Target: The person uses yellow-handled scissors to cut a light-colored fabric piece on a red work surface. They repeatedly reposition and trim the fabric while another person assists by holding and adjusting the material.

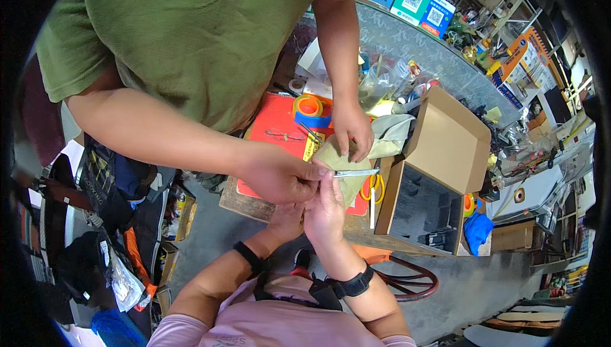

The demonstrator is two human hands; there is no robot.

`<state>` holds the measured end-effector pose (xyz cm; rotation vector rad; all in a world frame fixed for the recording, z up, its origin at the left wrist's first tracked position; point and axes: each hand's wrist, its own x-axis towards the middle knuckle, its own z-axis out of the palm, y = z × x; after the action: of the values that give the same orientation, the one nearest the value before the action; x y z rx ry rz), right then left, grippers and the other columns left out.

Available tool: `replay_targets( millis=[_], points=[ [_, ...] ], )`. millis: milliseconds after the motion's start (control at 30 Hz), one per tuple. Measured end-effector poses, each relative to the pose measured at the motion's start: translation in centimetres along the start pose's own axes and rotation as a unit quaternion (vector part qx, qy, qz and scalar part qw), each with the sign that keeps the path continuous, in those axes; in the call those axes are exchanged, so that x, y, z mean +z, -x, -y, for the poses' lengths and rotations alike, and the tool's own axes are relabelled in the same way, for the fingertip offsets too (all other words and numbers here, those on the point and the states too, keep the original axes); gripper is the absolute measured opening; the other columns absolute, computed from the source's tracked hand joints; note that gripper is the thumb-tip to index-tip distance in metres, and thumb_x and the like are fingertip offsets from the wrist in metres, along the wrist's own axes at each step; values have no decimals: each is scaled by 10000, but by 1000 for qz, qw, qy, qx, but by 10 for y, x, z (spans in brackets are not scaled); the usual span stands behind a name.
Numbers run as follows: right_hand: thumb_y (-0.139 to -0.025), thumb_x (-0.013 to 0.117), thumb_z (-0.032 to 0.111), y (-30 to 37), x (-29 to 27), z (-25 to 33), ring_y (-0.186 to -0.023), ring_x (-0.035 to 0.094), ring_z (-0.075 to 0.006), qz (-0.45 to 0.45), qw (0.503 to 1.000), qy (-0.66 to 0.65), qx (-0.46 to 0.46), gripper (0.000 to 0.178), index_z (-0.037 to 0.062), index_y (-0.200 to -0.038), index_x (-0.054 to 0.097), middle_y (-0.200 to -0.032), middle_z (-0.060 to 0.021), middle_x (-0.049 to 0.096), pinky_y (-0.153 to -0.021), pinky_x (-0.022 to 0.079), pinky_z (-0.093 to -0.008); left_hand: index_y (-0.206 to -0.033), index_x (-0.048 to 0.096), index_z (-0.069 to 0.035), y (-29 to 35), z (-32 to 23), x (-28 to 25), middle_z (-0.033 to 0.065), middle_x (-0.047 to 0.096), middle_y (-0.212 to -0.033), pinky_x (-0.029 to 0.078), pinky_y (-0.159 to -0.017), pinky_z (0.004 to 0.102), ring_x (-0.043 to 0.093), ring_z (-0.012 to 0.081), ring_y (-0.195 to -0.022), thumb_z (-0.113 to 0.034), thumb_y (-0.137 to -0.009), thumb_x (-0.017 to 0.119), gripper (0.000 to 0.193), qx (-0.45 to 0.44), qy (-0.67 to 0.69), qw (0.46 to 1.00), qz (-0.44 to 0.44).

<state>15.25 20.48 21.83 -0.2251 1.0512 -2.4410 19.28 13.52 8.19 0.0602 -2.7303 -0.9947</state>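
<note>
A piece of tan cloth lies over the near part of the bench, partly hidden by hands. My right hand is closed at its left edge, thumb up, pinching the cloth. My left hand is beside it, its fingers hidden behind a co-worker's hand. That co-worker's hand touches my right fingertips. A slim silvery blade-like tool sticks out to the right from where our fingers meet; which hand holds it I cannot tell. The co-worker's other hand presses on the cloth's far edge.
An open cardboard box with a dark inside stands to the right. Yellow-handled scissors lie beside it. On the red mat are tape rolls and eyeglasses. A dark red hose coils below the bench.
</note>
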Motion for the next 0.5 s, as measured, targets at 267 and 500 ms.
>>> replay_targets(
  millis=[267,500],
  points=[
    [-999,366,356,38,-25,4,-1173,481,-247,-40,999,-2,-5,438,-4,-1234,444,-1254,-166,496,-1013,373,-393,-1413,286,-80,4,5,-11,175,332,-1419,293,-1060,443,321,327,-1323,-346,-827,609,721,55,86,994,41],
    [-997,388,303,87,-55,32,-892,596,-232,-94,988,87,-86,320,18,-1072,512,-975,-151,608,-924,454,-396,-1388,253,49,6,-14,-15,255,255,-1444,217,-1106,454,235,364,-1361,-310,-823,621,764,9,-86,996,38]
  ],
)
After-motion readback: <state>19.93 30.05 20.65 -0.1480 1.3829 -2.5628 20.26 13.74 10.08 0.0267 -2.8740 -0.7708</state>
